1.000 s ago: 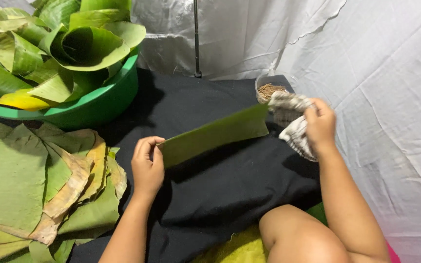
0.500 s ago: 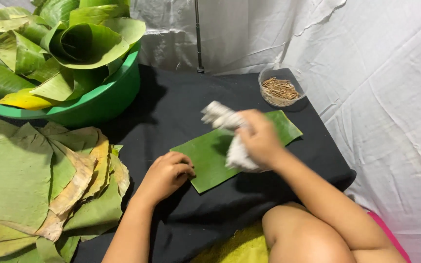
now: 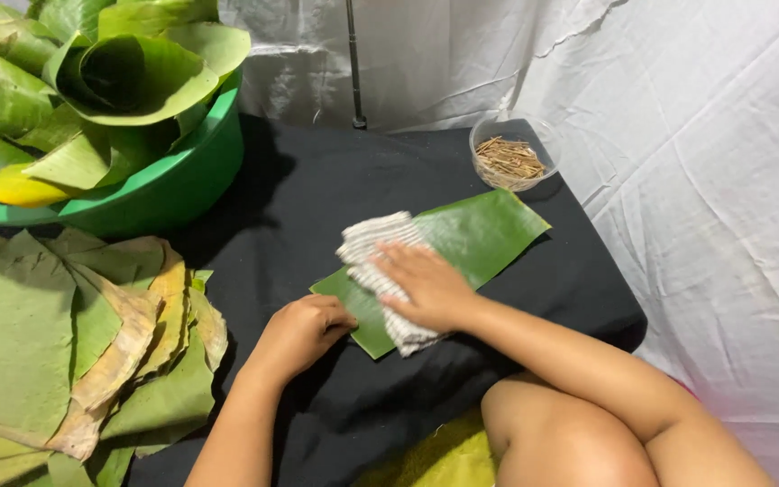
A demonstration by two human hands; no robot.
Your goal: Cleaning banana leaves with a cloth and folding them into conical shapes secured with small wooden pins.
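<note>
A rectangular green banana leaf piece (image 3: 475, 236) lies flat on the black cloth (image 3: 317, 198). My right hand (image 3: 426, 284) presses a striped grey-white rag (image 3: 371, 248) flat onto the leaf's near left part. My left hand (image 3: 304, 329) rests with curled fingers on the leaf's near left edge, pinning it to the cloth.
A green basin (image 3: 169, 185) full of rolled banana leaves stands at the back left. A pile of flat green and browned leaves (image 3: 65, 334) lies at the left. A small clear bowl of thin sticks (image 3: 508, 162) sits at the back right. My bare knee (image 3: 556, 437) is near.
The leaf was held up a second ago and now lies flat. My right hand brought the rag from the right down onto it and has slid it leftward. My left hand moved to the leaf's edge.
</note>
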